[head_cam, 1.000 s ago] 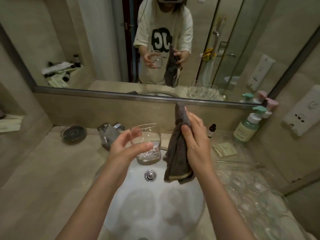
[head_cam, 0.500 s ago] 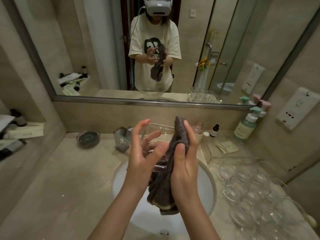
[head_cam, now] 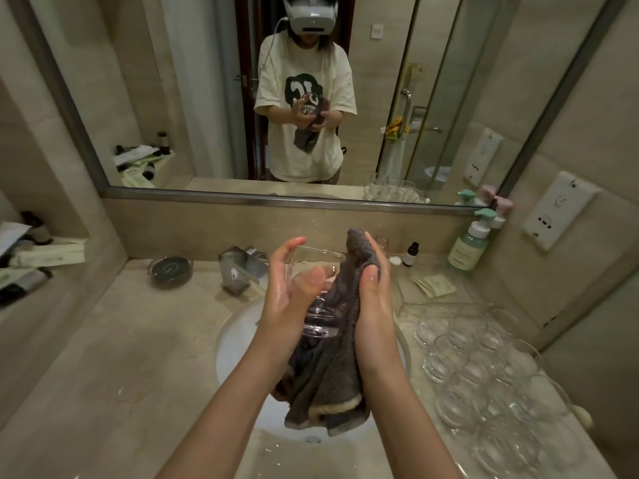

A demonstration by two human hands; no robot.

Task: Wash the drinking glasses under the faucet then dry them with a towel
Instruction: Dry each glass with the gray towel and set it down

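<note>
We dry the drinking glass [head_cam: 320, 299] over the sink basin [head_cam: 238, 344], near the middle of the tabletop's [head_cam: 114, 357] front edge. The left hand [head_cam: 290, 288] grasps the glass, thumb across its near side and fingers curled round its far wall. The right hand [head_cam: 371, 299] clenches the grey towel [head_cam: 325, 378] and presses it against the glass's right side; the towel's loose end hangs down into the basin.

To do this step well, we judge that the left hand should turn the glass while the right hand holds the towel firm against the wall, then works a fold inside the rim. Both hands look wet, so a firm grip counts (a wet glass is likely to slip).

For open room: the faucet [head_cam: 242, 267] stands just beyond the left hand toward the tabletop's back edge. A cluster of glasses [head_cam: 484, 368] fills the tabletop's right side up to its front-right corner, near the right forearm. A soap dish [head_cam: 170, 269] sits at the back left. The tabletop to the left of the basin is where we judge there is most room for moving.
</note>
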